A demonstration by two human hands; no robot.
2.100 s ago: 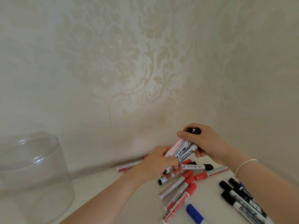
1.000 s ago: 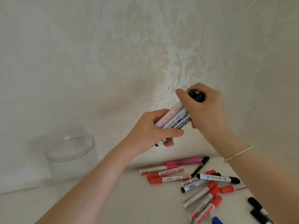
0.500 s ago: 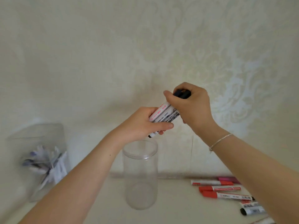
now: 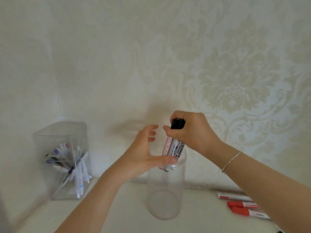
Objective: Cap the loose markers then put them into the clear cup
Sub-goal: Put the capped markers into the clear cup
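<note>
Wallpaper (image 4: pixel 235 78) backs tabletop (image 4: pixel 117 212) bearing clear cup (image 4: pixel 165 190).

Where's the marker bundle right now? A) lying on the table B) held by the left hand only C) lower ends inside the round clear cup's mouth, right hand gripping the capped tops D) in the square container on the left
C: the right hand grips the marker bundle by its black caps, and its lower ends sit just inside the clear cup rim; the left hand is open beside it.

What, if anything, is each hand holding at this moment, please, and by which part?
The right hand holds a bundle of markers by their capped upper ends, lower ends inside the clear cup. The left hand holds nothing; its fingers are spread beside the markers.
</note>
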